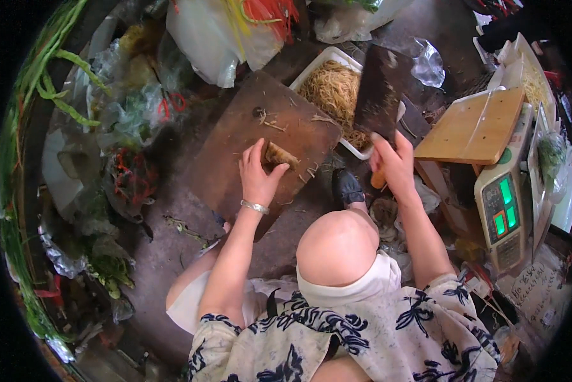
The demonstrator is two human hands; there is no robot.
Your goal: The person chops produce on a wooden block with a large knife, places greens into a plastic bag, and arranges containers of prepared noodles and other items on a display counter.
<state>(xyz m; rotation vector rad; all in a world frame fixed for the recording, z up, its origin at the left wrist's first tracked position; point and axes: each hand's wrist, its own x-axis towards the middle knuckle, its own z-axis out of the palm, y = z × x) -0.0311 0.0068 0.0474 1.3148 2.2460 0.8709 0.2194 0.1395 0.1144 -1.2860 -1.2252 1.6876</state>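
Note:
On the dark wooden chopping board [228,143], my left hand [259,179] holds a brown vegetable piece [281,155], perhaps a chunk of root or shoot. Its fingers lie at one end and the thumb along the near side. My right hand [395,160] grips a cleaver by its wooden handle [378,179]. The broad dark blade [379,90] is raised off the board, to its right, with light shreds stuck to it. Partly behind the blade is a white plastic tray [305,76] heaped with thin yellowish-brown shreds [329,90]. Loose shreds [271,123] are scattered over the board.
A digital scale [500,210] with lit green displays stands at the right beside a wooden stool-like board [472,126]. Plastic bags [138,110] with vegetables crowd the left, near long green beans [78,64]. My shoe [348,186] is close to the board's right side.

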